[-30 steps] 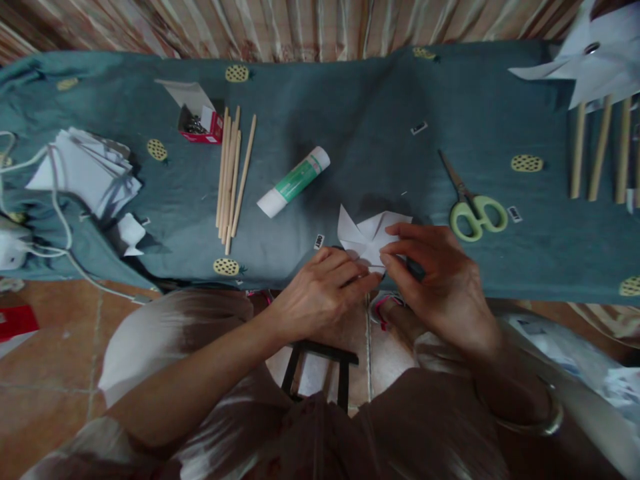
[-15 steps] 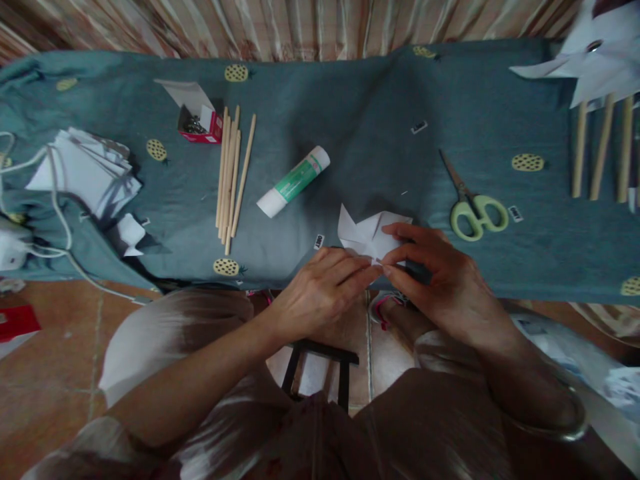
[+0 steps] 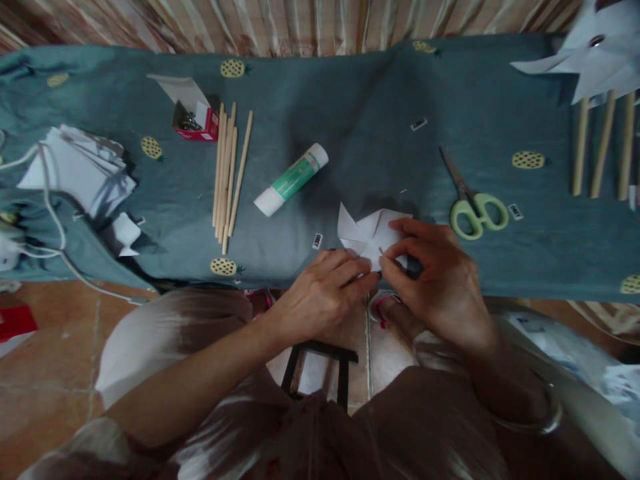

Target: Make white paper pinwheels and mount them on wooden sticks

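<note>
On teal cloth [image 3: 360, 127], left hand [image 3: 327, 287] grips paper pinwheel [image 3: 374, 233], right hand [image 3: 433, 273] pinches a thin sliver [image 3: 381, 251]; likely flimsy, best edge-held!

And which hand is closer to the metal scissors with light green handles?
The right hand. It lies just to the lower left of the scissors, not touching them; the left hand is farther left, touching the white folded paper.
</note>
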A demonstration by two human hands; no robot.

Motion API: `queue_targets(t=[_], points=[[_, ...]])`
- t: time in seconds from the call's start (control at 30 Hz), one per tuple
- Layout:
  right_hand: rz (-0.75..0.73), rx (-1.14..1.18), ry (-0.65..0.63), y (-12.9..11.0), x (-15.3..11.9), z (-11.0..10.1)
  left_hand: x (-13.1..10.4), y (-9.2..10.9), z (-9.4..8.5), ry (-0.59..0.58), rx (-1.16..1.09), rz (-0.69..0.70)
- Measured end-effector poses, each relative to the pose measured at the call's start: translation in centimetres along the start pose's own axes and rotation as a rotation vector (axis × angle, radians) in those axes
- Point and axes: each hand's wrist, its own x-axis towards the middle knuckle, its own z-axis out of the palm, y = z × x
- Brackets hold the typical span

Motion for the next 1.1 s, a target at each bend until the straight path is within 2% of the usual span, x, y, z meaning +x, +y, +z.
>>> queue_targets(t=[0.43,0.8,1.1], points=[[-0.015,-0.039,-0.003,0.07,-0.20,0.26,0.25,0.21,0.14,-0.010,0.003,-0.072],[-0.017,-0.017,-0.008,0.00,-0.15,0.03,0.31,0.21,0.35,0.022,-0.051,-0.079],[0.033,0.001,-0.026,-0.06,-0.16,-0.24,0.19,0.31,0.49,0.008,-0.042,-0.099]])
